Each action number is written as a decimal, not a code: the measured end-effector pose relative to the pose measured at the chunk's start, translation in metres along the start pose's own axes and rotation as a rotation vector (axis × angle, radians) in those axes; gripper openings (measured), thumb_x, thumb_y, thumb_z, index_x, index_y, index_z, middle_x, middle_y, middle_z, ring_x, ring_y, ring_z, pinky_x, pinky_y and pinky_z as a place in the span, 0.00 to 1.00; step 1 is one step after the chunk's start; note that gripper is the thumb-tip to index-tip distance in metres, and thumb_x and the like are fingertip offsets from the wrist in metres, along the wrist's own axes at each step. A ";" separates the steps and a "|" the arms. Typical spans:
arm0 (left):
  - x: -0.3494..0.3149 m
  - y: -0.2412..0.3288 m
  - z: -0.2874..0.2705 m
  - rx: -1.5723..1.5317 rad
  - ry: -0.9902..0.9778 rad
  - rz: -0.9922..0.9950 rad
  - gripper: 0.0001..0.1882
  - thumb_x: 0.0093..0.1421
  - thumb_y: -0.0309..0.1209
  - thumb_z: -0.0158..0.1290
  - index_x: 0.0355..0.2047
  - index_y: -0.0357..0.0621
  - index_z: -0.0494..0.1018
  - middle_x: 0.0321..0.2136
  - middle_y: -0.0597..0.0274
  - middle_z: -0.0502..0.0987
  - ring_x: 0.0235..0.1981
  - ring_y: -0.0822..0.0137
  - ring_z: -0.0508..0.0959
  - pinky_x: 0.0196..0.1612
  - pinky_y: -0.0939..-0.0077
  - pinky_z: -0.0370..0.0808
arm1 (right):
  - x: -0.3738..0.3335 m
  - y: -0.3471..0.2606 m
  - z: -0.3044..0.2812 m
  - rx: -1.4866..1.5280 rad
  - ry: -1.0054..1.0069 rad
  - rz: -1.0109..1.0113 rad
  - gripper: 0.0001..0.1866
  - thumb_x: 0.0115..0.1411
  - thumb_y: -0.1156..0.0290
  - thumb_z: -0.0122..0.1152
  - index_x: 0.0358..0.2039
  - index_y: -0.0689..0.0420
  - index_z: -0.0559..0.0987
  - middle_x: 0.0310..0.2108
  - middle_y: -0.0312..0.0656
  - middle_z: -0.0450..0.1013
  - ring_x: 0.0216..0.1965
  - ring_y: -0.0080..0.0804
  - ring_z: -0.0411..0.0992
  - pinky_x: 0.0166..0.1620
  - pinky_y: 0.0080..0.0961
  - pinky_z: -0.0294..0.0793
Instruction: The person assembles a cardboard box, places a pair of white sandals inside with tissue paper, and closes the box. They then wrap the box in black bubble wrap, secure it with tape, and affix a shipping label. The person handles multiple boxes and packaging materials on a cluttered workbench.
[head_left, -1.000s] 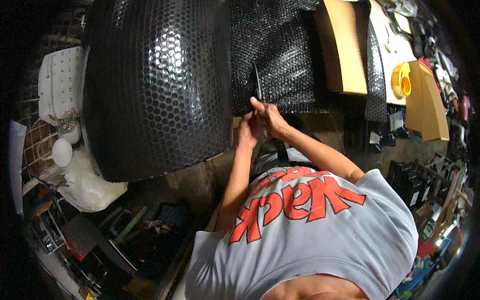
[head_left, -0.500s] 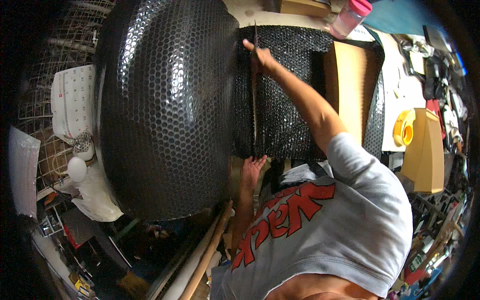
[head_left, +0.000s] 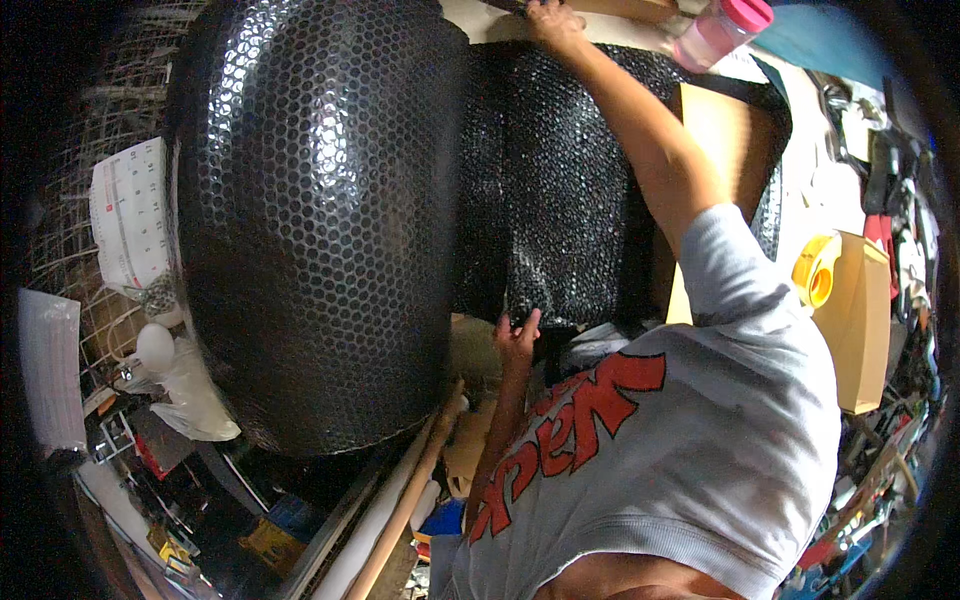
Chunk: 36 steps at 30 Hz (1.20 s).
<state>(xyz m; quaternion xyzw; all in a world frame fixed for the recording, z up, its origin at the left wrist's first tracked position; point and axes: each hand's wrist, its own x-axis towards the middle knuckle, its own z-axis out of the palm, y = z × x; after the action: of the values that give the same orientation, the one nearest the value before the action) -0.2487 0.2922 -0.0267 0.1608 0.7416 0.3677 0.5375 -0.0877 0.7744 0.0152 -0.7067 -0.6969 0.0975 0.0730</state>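
Note:
A big roll of black bubble wrap (head_left: 320, 220) stands at the left, and a sheet of it (head_left: 560, 200) lies pulled out over the table. My left hand (head_left: 518, 335) pinches the sheet's near edge, close to my chest. At full stretch, my right hand (head_left: 553, 20) reaches the sheet's far edge with its fingers curled. Whatever it holds is hidden by the frame's top edge.
Flat brown cardboard (head_left: 720, 150) lies under the sheet's right side. A yellow tape roll (head_left: 815, 270) and a tan box (head_left: 860, 320) are at the right, and a pink-capped bottle (head_left: 715, 30) at the far edge. Wooden poles (head_left: 410, 500) lean below the roll, beside floor clutter.
My right hand has run from beside my left hand, at the sheet's near edge, up along the sheet to its far edge. My left hand stayed at the near edge.

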 end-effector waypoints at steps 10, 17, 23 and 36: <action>-0.051 0.095 0.052 0.646 -0.531 1.154 0.13 0.53 0.32 0.59 0.24 0.38 0.66 0.22 0.50 0.69 0.22 0.49 0.71 0.26 0.59 0.68 | -0.280 -0.015 -0.070 0.058 -0.300 -0.231 0.09 0.50 0.74 0.54 0.31 0.56 0.81 0.35 0.51 0.78 0.38 0.44 0.79 0.39 0.39 0.79; -0.064 0.149 0.088 0.177 -0.608 0.749 0.23 0.67 0.49 0.39 0.40 0.40 0.69 0.33 0.62 0.71 0.32 0.70 0.71 0.33 0.77 0.69 | -0.350 0.066 -0.128 0.499 0.002 0.130 0.14 0.55 0.65 0.60 0.34 0.66 0.78 0.30 0.59 0.75 0.35 0.52 0.76 0.39 0.40 0.73; -0.088 0.182 0.166 0.381 -0.808 0.679 0.56 0.50 0.48 0.61 0.67 0.38 0.39 0.61 0.29 0.53 0.62 0.45 0.59 0.62 0.61 0.58 | -0.378 0.114 -0.153 0.827 -0.042 0.279 0.15 0.56 0.67 0.60 0.27 0.71 0.76 0.22 0.60 0.73 0.28 0.52 0.76 0.31 0.41 0.72; -0.154 0.170 0.252 1.041 -0.237 0.936 0.50 0.53 0.18 0.48 0.66 0.37 0.24 0.34 0.32 0.76 0.33 0.41 0.78 0.39 0.54 0.75 | -0.359 0.266 -0.133 0.165 0.161 -0.509 0.22 0.65 0.58 0.49 0.54 0.56 0.72 0.59 0.44 0.64 0.62 0.43 0.60 0.60 0.47 0.58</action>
<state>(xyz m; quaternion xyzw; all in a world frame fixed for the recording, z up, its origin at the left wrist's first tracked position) 0.0128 0.4036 0.1618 0.7375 0.6105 0.1379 0.2537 0.1988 0.4153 0.0933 -0.5060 -0.8337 0.0758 0.2077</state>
